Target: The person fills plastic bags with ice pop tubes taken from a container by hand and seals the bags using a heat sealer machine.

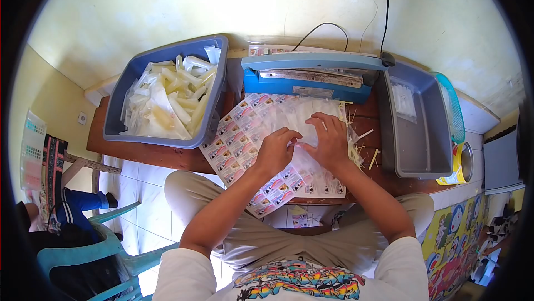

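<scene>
My left hand (277, 149) is closed, its fingertips pinching the edge of a clear plastic bag (306, 162). My right hand (329, 141) is close beside it, fingers curved and spread with a gap between thumb and forefinger. Its thumb tip reaches the plastic near my left fingertips; whether it presses on it is hard to see. Beneath both hands, more clear plastic lies over printed label sheets (236, 137) on the wooden table. Behind them stands a blue bag sealer (311, 85) with a long, light-blue arm.
On the left, a grey tub (121, 136) holds many filled plastic pouches (169, 98). A second grey tub (420, 139) at right has a clear packet (403, 100) inside. Pale yellow sticks (373, 159) are scattered near it. A yellow can (459, 164) and green chair (83, 253) flank the table.
</scene>
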`<state>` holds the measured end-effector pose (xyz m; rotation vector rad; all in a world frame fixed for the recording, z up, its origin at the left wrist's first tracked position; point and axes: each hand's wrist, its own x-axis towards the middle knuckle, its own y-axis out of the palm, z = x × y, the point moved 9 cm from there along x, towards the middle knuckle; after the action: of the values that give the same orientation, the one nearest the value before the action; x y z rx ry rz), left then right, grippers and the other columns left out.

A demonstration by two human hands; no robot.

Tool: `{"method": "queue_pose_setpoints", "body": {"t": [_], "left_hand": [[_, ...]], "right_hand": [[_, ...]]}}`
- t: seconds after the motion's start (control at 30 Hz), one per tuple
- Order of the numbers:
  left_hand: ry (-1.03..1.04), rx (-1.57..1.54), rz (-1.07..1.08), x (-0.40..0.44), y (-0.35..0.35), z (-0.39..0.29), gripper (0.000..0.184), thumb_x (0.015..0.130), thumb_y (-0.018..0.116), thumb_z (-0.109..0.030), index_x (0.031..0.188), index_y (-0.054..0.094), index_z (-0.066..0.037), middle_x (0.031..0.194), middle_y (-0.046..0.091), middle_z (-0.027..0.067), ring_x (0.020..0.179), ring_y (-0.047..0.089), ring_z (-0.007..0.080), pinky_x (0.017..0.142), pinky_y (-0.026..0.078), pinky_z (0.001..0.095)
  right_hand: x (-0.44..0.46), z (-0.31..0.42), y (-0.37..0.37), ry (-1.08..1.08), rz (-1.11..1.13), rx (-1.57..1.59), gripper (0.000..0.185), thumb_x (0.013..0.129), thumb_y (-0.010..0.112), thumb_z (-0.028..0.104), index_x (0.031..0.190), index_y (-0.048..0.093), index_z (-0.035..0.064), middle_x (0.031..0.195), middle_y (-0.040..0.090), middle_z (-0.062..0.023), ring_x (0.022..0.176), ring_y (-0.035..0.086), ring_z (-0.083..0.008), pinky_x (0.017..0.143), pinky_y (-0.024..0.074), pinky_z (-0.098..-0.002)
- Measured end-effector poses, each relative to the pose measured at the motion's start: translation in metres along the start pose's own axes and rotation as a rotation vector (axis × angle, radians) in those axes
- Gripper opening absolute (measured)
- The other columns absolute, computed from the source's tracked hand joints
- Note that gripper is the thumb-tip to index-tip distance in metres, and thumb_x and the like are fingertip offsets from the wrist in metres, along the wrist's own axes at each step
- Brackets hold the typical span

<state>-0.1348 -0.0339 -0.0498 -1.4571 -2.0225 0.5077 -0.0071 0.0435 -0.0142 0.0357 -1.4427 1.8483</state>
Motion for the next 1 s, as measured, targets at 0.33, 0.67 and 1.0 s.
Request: {"method": "queue_pose_setpoints", "body": {"t": [0.33, 0.67, 1.0], "left_hand": [[0.065, 0.022, -0.010, -0.004, 0.000, -0.011, 0.050, 0.078, 0.061, 0.019, 0.120, 0.074, -0.004, 0.109, 0.070, 0.0168, 0.106, 0.071, 0.0368, 0.091, 0.059, 0.0424], [0.194, 0.066, -0.100, 0.000, -0.016, -0.044, 0.033, 0.088, 0.075, 0.000, 0.120, 0.073, -0.006, 0.111, 0.070, 0.0132, 0.107, 0.069, 0.0352, 0.096, 0.056, 0.0443], [0.270, 0.028, -0.382, 0.007, -0.067, -0.061, 0.022, 0.092, 0.071, 0.003, 0.114, 0.074, -0.002, 0.105, 0.074, 0.0153, 0.098, 0.073, 0.0346, 0.086, 0.059, 0.0421]], "right_hand": [[0.001, -0.009, 0.016, 0.025, 0.070, -0.028, 0.058, 0.071, 0.096, 0.028, 0.122, 0.071, 0.0145, 0.123, 0.068, -0.0057, 0.117, 0.062, -0.0287, 0.101, 0.0439, -0.0455], [-0.001, -0.011, -0.017, -0.045, 0.064, 0.185, 0.062, 0.079, 0.087, 0.019, 0.137, 0.067, 0.0128, 0.135, 0.067, -0.0119, 0.133, 0.059, -0.0326, 0.114, 0.0387, -0.0489], [0.014, 0.009, -0.048, -0.036, -0.038, 0.421, 0.043, 0.083, 0.079, 0.006, 0.125, 0.069, 0.0068, 0.119, 0.069, -0.0156, 0.115, 0.068, -0.0356, 0.099, 0.0530, -0.0449]]}}
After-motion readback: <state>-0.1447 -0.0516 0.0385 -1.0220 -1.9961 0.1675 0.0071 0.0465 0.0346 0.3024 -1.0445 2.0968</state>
